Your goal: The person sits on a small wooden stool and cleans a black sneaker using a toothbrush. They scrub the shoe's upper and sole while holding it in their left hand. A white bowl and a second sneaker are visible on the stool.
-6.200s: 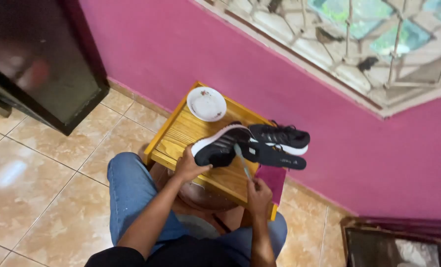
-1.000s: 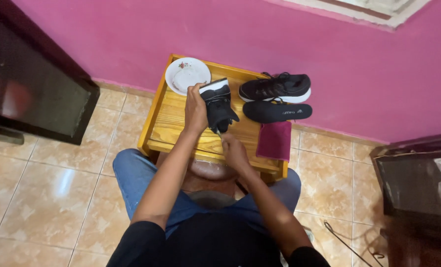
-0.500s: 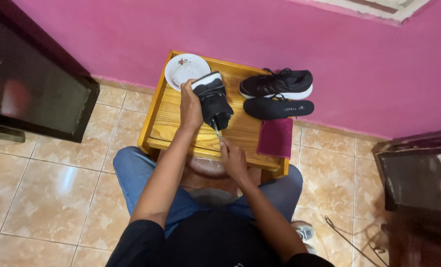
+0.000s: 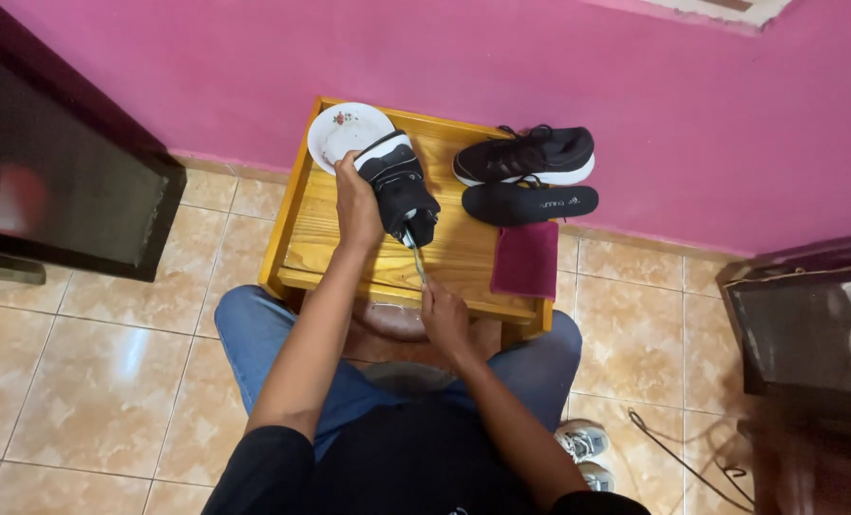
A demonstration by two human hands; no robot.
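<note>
At centre frame, the left hand [image 4: 357, 195] grips a black shoe [image 4: 402, 189] upright on the table [image 4: 330, 243]; the right hand [image 4: 442, 315] holds a brush [image 4: 413, 256] against it. Scrubbing appears underway, calling for steady strokes.

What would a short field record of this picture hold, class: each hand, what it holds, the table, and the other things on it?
left hand: grips a black shoe with a white sole, held up over the table
right hand: holds a thin brush whose tip meets the shoe
table: small, yellow wood, against a pink wall
plate: white, at the table's far left corner
second shoe: black, lying at the far right
insole: black, in front of the second shoe
cloth: dark red, folded
</note>
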